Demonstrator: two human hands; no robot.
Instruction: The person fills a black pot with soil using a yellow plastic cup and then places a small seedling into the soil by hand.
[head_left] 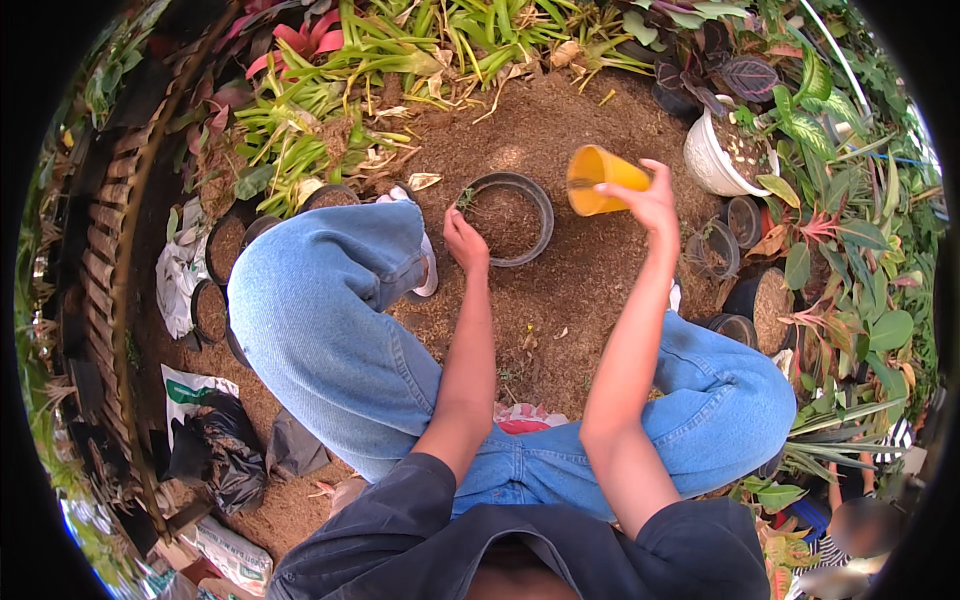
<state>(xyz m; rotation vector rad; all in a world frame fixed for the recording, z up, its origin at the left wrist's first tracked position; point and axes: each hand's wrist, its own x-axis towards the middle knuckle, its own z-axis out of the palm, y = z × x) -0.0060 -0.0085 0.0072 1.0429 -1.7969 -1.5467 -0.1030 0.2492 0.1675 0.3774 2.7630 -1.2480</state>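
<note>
A round black plant pot [546,222] stands on the ground in front of me, with brown soil [503,222] inside it. At its left rim my left hand [465,242] has its fingers closed on a small green seedling [466,199], whose thin stem leans over the soil. To the right of the pot, my right hand [652,203] is wrapped round an orange-yellow plastic cup [608,181]. The cup is tilted on its side above the ground, its mouth toward the pot. What lies deep inside the cup is hard to make out.
Uprooted green strap-leaved plants [440,60] lie at the back. A white planter [712,160] and several small black pots [742,222] line the right. More pots [210,310] and a black plastic bag [232,450] are at left. Another person [850,540] is at lower right.
</note>
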